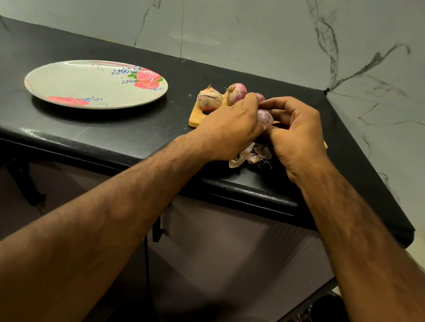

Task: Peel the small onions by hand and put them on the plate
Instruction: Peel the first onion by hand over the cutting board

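A small onion (264, 116) is held just above the wooden board (196, 118), towards the right of the black worktop (116, 132). It is pinched between the curled fingers of the left hand (227, 128) and those of the right hand (296, 134). An unpeeled onion (209, 100) and a second unpeeled onion (236, 92) are seen on the board behind the hands. Loose skins (251, 157) lie on the worktop beneath the hands. The floral plate (84, 85) is set well apart, to the left.
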